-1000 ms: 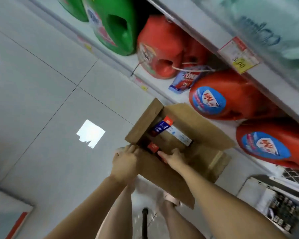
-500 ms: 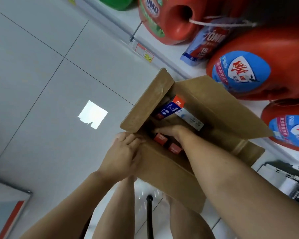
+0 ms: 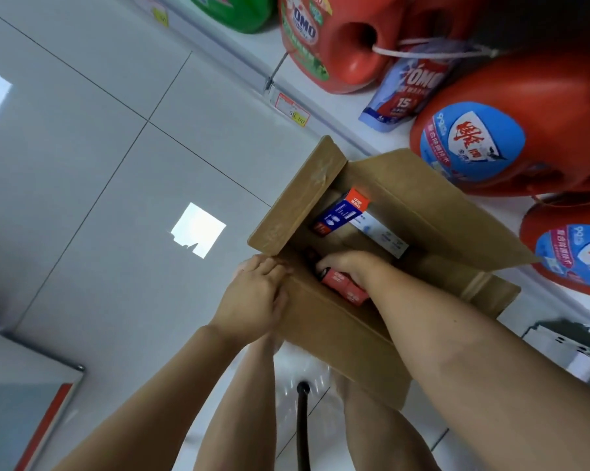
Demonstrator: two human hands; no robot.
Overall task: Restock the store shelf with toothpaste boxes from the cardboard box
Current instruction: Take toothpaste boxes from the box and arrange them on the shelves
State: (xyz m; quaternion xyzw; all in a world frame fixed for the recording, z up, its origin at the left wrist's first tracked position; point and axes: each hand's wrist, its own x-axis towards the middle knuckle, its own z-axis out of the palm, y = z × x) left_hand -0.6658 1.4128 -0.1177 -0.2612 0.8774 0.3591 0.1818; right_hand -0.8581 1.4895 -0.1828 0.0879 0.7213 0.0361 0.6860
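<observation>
Your left hand (image 3: pixel 253 300) grips the cardboard box (image 3: pixel 337 338) at its near left corner; your right hand (image 3: pixel 349 265) reaches inside, fingers curled around red toothpaste boxes (image 3: pixel 346 290) by the near wall.

Left hand (image 3: pixel 253 300) and right hand (image 3: pixel 349 266) reach forward, fingers (image 3: pixel 268 266) curled.

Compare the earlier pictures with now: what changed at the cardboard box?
The right hand has reached deeper into the cardboard box, its fingers now curled over the red toothpaste boxes. The left hand still grips the box's near corner; the blue toothpaste box stays leaning inside.
</observation>
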